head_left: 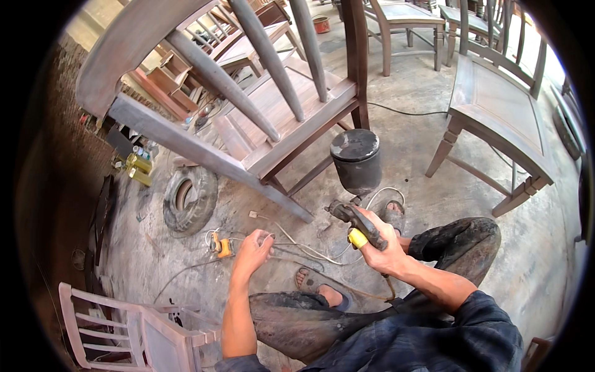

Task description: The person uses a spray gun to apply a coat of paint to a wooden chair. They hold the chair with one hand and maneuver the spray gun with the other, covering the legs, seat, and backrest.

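My right hand [385, 249] is wrapped round the handle of a spray gun [353, 220], dark with a yellow piece near the grip. Above the gun's head sits a round black lidded cup [356, 162], its top smeared with grey; a hose runs down below my hand. In front of me a large grey-brown wooden chair [297, 133] stands with its spindle back toward me. My left hand [253, 251] hovers over the floor, left of the gun, with curled fingers; whether anything is between them is hidden. It touches no part of the chair.
An old tyre [191, 199] lies left on the concrete floor, near an orange tool [221, 245] and loose cables [297, 243]. Another wooden chair [496, 118] stands at the right, a smaller one [145, 332] at lower left. More chairs [409, 13] stand behind; yellowish containers [139, 168] are far left.
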Demonstrator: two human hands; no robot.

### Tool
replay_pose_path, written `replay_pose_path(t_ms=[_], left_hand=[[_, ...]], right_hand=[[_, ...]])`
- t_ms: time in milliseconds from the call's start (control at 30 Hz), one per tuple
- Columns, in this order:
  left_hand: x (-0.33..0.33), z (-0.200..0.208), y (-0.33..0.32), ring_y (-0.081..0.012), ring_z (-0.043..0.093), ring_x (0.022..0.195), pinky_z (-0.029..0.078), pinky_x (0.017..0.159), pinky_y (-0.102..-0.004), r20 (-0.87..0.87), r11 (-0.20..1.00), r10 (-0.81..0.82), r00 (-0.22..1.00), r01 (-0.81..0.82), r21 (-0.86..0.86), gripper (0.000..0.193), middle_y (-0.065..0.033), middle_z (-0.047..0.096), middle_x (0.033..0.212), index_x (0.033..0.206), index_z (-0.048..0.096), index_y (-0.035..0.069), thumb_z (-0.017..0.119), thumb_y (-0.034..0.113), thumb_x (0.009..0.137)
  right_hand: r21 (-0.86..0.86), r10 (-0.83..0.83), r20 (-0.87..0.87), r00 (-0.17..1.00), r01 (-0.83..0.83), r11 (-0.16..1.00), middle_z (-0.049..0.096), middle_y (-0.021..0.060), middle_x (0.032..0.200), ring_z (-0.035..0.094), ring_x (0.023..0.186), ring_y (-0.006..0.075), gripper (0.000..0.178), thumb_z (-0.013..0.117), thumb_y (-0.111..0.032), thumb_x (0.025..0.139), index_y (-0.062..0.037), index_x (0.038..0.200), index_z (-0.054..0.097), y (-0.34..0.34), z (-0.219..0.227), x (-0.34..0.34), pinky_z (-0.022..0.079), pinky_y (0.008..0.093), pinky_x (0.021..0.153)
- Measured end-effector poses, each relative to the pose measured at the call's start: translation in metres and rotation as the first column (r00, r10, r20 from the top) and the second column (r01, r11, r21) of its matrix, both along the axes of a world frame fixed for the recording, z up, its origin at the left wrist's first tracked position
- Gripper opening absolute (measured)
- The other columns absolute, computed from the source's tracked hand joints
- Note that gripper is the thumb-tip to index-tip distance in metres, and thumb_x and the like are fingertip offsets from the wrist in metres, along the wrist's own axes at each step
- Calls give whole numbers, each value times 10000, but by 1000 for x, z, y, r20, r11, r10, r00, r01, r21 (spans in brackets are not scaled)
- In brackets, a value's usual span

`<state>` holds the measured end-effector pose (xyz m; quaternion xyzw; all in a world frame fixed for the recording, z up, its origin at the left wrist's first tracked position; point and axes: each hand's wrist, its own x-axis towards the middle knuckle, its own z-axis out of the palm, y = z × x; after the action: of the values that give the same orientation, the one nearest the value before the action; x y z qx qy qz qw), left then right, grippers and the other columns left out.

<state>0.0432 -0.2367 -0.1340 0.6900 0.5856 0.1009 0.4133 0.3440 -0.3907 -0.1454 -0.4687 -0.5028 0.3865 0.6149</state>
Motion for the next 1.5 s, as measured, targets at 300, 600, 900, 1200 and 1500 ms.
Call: replay_pose_path(t_ms=[300, 600, 900, 1200, 1500], left_hand=[[8, 4, 0, -138, 657, 645, 530, 566, -279, -26, 999, -8, 1000, 7, -32, 341, -104, 700, 799, 1164, 626, -55, 602, 226, 974], [14, 3, 1, -123, 631, 637, 514, 559, -273, -15, 999, -18, 1000, 17, -41, 339, -77, 688, 784, 1139, 637, -34, 625, 270, 988], [18, -3, 5, -116, 616, 616, 504, 543, -268, -2, 998, -17, 1000, 17, -68, 333, -72, 681, 769, 1117, 639, -24, 641, 285, 992], [10, -7, 8, -139, 647, 633, 532, 553, -280, -36, 996, -14, 999, 10, -92, 353, -105, 696, 797, 1177, 616, -44, 613, 258, 995], [19, -5, 6, -129, 634, 622, 514, 540, -273, -17, 997, -20, 1000, 19, -78, 353, -88, 691, 780, 1122, 638, -32, 627, 294, 988]], right_hand=[[52, -299, 125, 946, 295, 954, 681, 111, 1020, 633, 901, 138, 494, 638, 15, 898, 23, 1383, 545, 4, -2, 49, 506, 281, 820], [36, -412, -39, 910, 413, 910, 624, 31, 964, 576, 791, 72, 449, 570, 19, 946, 16, 1394, 529, 8, 12, 92, 490, 243, 688], [192, -371, 96, 924, 348, 917, 663, 79, 1032, 621, 911, 125, 477, 615, -20, 920, 35, 1387, 534, -6, 12, 87, 503, 278, 823], [123, -178, -26, 984, 180, 976, 663, 65, 957, 633, 812, 105, 486, 602, -22, 940, 10, 1417, 513, -9, 11, 90, 530, 285, 743], [129, -412, 26, 911, 405, 905, 637, 37, 945, 574, 790, 77, 463, 607, -18, 948, 14, 1402, 524, 4, 18, 120, 493, 254, 715]])
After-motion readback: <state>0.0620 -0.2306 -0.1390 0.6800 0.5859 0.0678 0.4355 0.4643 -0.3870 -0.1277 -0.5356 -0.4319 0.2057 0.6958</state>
